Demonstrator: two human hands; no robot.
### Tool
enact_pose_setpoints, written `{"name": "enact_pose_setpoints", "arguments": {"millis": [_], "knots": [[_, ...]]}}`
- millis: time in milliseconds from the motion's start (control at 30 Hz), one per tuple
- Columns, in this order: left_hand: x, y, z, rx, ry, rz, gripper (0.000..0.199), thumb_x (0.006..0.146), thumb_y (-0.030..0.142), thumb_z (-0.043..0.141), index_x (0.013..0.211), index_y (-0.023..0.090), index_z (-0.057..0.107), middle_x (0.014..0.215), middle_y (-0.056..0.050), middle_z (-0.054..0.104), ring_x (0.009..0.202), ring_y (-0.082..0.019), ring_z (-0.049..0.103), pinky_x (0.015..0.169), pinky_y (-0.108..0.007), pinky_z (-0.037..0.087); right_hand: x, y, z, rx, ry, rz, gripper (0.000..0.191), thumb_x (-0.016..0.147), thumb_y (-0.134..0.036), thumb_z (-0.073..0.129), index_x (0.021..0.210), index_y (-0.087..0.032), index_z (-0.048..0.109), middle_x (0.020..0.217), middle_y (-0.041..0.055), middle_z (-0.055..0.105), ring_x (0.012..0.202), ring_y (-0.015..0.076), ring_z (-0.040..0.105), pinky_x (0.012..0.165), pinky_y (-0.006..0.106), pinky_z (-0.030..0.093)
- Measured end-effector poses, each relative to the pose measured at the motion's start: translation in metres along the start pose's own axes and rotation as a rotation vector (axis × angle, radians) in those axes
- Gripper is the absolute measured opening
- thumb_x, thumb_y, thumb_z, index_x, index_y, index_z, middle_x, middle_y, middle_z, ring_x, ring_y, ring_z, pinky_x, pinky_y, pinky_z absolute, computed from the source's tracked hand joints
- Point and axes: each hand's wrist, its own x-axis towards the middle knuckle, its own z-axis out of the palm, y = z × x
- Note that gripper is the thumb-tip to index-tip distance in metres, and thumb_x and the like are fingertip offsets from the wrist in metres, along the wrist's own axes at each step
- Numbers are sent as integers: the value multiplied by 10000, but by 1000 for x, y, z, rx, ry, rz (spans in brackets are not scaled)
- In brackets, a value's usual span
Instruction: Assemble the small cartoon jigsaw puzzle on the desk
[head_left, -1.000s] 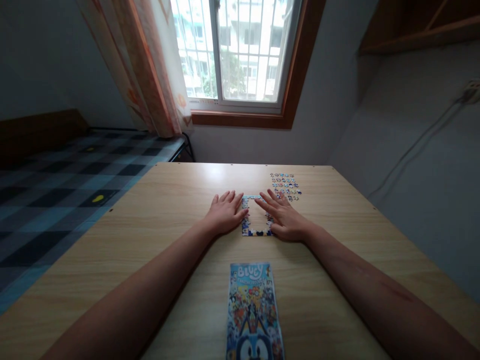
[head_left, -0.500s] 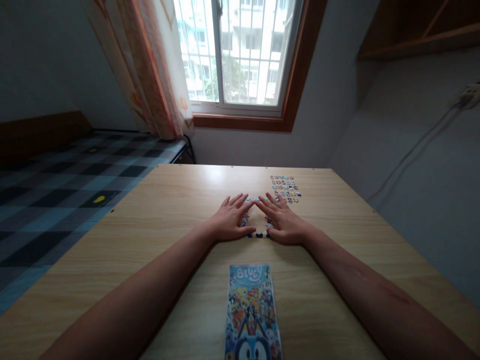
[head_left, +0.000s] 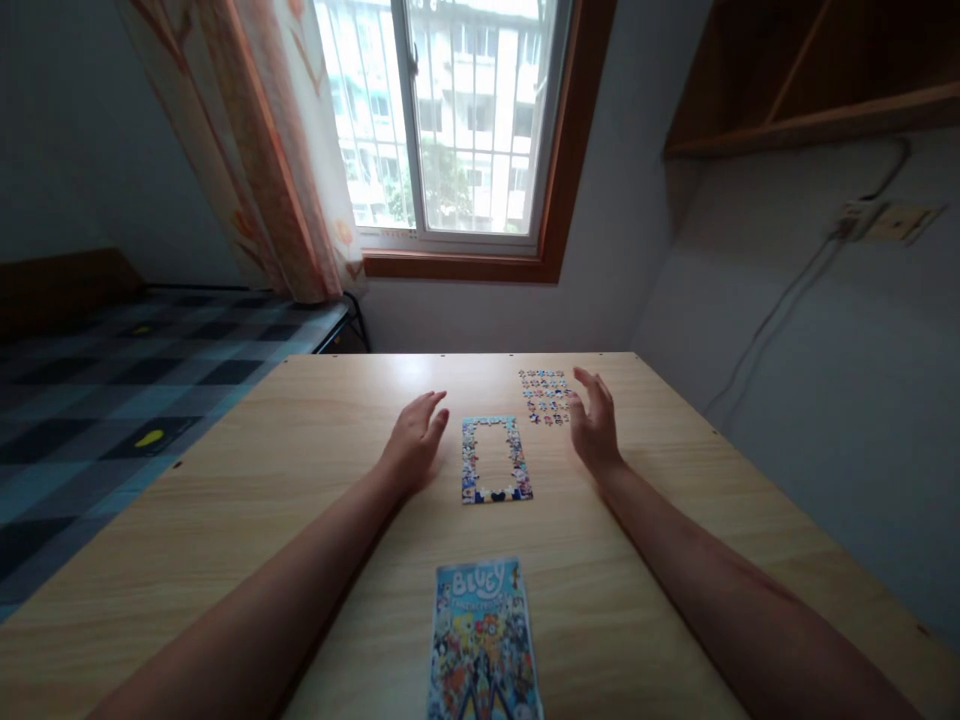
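Note:
A jigsaw puzzle border [head_left: 470, 470] lies on the wooden table, its pieces joined into a rectangular frame with bare wood inside. To its left, my left hand [head_left: 415, 440] rests on its edge with the fingers apart, holding nothing. My right hand [head_left: 596, 420] is to the right of the border, thumb and fingers apart and nothing between them. Just left of that hand, several loose puzzle pieces [head_left: 545, 395] lie in rows. Nearer to me is a picture sheet or box [head_left: 484, 640] marked "Bluey", cut off by the lower edge of view.
The table [head_left: 300, 470] spans the front. A bed with a checked cover [head_left: 187, 370] stands at left, below a curtain [head_left: 255, 150]. Behind the table is a barred window [head_left: 472, 130]. A wooden shelf [head_left: 810, 120] and a socket with a cable [head_left: 855, 220] are on the right wall.
Both hands have lifted off the puzzle border and spread apart, the left to the left and the right toward the loose pieces. The whole border now shows. The view has tilted up and turned slightly right.

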Motion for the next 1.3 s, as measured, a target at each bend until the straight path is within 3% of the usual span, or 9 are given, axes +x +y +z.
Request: {"name": "enact_pose_setpoints", "arguments": {"millis": [133, 233, 367, 533, 767, 967, 1133, 1300], "knots": [[7, -14, -6, 52, 83, -146, 525, 982, 380, 318, 1305, 94, 617, 1352, -159, 641, 1291, -284, 560, 1153, -461, 399, 20, 43, -2, 157, 214, 396, 569, 842, -343, 417, 1359, -143, 544, 1370, 144, 590, 1276, 256, 555, 1133, 440, 412], [6, -14, -9, 211, 36, -234, 519, 960, 368, 358, 1314, 86, 612, 1352, -169, 634, 1284, -311, 555, 1142, -479, 393, 27, 62, -4, 163, 215, 550, 636, 770, -261, 378, 1372, -118, 528, 1358, 151, 596, 1267, 231, 575, 1098, 376, 446], [3, -3, -8, 400, -78, -285, 512, 956, 382, 398, 1348, 123, 600, 1422, -164, 583, 1325, -330, 510, 1146, -517, 363, 25, 67, -4, 121, 132, 517, 665, 669, -178, 367, 1285, -141, 616, 1296, 108, 651, 1226, 195, 610, 1085, 316, 451], [3, 8, -8, 538, -180, -301, 518, 962, 343, 379, 1404, 166, 581, 1519, -171, 490, 1417, -346, 413, 1158, -552, 312, 22, 66, -2, 19, 33, 500, 665, 667, -130, 394, 1279, -153, 653, 1300, 93, 666, 1223, 202, 615, 1088, 304, 449], [3, 13, -8, 559, -190, -328, 538, 961, 331, 364, 1445, 192, 554, 1541, -164, 465, 1425, -341, 400, 1156, -541, 300, 23, 61, -3, -220, -165, 485, 585, 706, -119, 474, 1219, -228, 733, 1262, 41, 705, 1124, 220, 664, 973, 281, 513], [2, 15, -10, 544, -169, -296, 529, 950, 333, 378, 1418, 198, 586, 1517, -174, 491, 1400, -350, 430, 1129, -559, 327, 24, 52, -3, -315, -237, 493, 502, 794, -119, 492, 1200, -266, 747, 1262, 37, 710, 1146, 209, 655, 991, 281, 484], [3, 9, -16, 413, -166, -253, 447, 935, 337, 415, 1264, 281, 712, 1465, -79, 574, 1378, -293, 484, 1141, -512, 344, 23, 46, -3, -360, -286, 500, 495, 845, -157, 473, 1252, -293, 720, 1218, 11, 732, 1108, 178, 676, 993, 260, 478], [5, 6, -20, 338, -141, -262, 397, 920, 332, 443, 1151, 313, 765, 1420, -37, 618, 1357, -276, 517, 1146, -498, 351, 23, 41, -3, -381, -348, 433, 523, 866, -130, 448, 1301, -295, 685, 1337, -8, 672, 1256, 154, 613, 1088, 264, 422]]}}
